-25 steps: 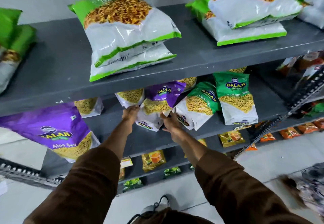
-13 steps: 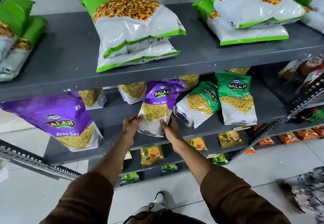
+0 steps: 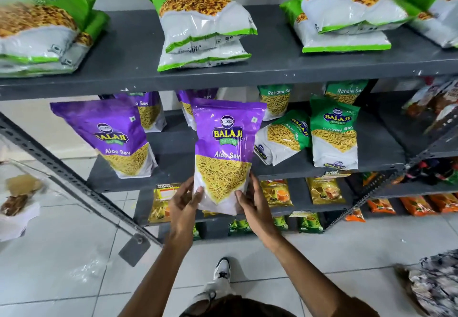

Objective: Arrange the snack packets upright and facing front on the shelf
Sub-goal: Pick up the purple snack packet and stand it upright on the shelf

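I hold a purple Aloo Sev packet [image 3: 224, 148] upright and front-facing, out in front of the middle shelf [image 3: 322, 169]. My left hand [image 3: 184, 201] grips its lower left corner and my right hand [image 3: 250, 199] its lower right corner. Another purple Aloo Sev packet [image 3: 111, 135] stands tilted at the shelf's left end. To the right, one green Ratlami Sev packet [image 3: 285, 138] leans sideways and another [image 3: 334, 133] stands upright. More purple and green packets stand behind them, partly hidden.
The top shelf [image 3: 138, 51] carries stacked green-and-white packets lying flat. Lower shelves hold small yellow, green and orange sachets. A slotted metal bar [image 3: 74, 182] slants across the left. The tiled floor shows my shoe [image 3: 221, 270] and clutter at both sides.
Both hands have lifted the purple packet off the middle shelf and pulled it toward me, turning it upright. The camera has tilted down and nearer.
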`<state>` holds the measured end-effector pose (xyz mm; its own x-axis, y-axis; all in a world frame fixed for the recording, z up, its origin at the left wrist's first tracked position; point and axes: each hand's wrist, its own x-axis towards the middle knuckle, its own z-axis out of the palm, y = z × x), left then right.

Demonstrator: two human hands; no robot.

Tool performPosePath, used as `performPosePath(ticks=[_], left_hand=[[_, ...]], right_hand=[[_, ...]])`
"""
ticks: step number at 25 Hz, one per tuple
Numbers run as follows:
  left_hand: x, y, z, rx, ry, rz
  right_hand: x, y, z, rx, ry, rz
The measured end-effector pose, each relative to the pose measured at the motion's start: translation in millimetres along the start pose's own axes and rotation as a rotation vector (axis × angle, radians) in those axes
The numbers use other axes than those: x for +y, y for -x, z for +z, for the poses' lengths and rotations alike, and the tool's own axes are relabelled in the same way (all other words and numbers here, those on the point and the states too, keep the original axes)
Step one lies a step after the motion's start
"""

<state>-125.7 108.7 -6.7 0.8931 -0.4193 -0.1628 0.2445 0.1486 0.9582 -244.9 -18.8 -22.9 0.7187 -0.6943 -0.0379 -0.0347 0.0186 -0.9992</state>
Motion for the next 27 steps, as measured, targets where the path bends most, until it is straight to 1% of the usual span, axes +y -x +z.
performPosePath(ticks=[2,5,9,12,16,19,21,25,27], left_hand=[[2.2,20.5,-4.9,-0.001,0.006,0.032],[2.7,37.9,-8.6,-0.018,-0.006,0.059],[0.8,36.5,-7.5,-0.012,-0.05,0.038],[0.0,27.4,-7.1,-0.029,-0.122,0.038],[-0.1,-11.6,-7.5,-0.11,-0.236,0.067],[1.4,-52.5,0.7,-0.082,-0.358,0.09],[0.2,-80.0,4.3,-0.068,-0.365,0.055],[-2.1,-129.2,7.4,-0.032,-0.42,0.068],[-0.4,-150.3,8.9,-0.009,-0.428,0.069]], right_hand=[[-4.9,18.6,-6.4,-0.028,-0.027,-0.021],[-6.7,35.3,-11.8,-0.024,-0.042,-0.032],[-4.4,32.7,-14.8,-0.018,-0.009,-0.012],[-2.9,18.4,-16.2,-0.05,0.035,0.005],[-1.4,-16.6,-15.8,-0.035,0.191,0.035],[0.3,-55.4,-7.6,-0.034,0.262,0.029],[-0.7,-82.1,1.6,-0.036,0.281,0.033],[0.7,-130.1,24.7,0.021,0.327,0.033],[-0.5,-149.7,36.0,0.02,0.339,0.044]])
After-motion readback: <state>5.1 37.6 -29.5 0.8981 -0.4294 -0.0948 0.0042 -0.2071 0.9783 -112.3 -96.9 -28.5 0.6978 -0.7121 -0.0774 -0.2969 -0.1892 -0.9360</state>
